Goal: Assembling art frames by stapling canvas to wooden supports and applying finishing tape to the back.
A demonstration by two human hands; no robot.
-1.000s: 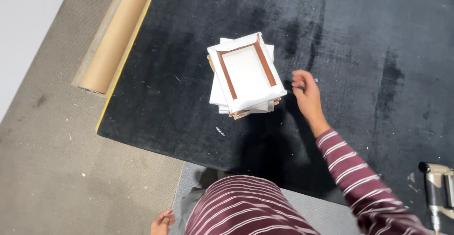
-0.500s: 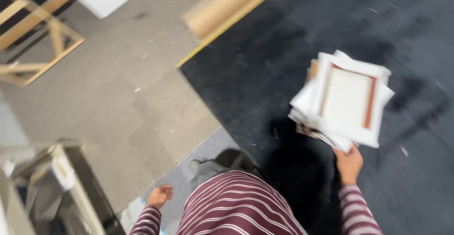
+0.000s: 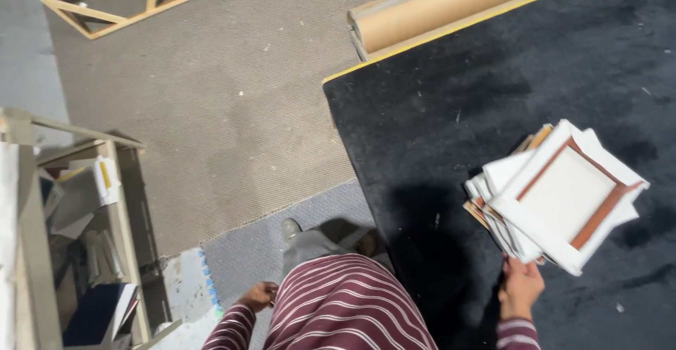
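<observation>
A stack of several small white canvases on brown wooden frames (image 3: 556, 198) lies backs-up on the black-covered table (image 3: 422, 125). My right hand (image 3: 521, 286) is at the stack's near edge, fingers against the lowest canvases. My left hand (image 3: 259, 296) hangs at my side over the floor, fingers curled, with nothing seen in it. My striped maroon top fills the bottom centre.
A roll of brown paper (image 3: 451, 1) lies along the table's far left edge. A wooden shelf rack (image 3: 84, 230) with papers and books stands at the left. A wooden frame (image 3: 105, 5) lies on the beige carpet at the top left.
The view has swung left, away from the table toward the floor and shelf rack. My right hand has moved from beside the stack to its near edge, and the stack now sits further right.
</observation>
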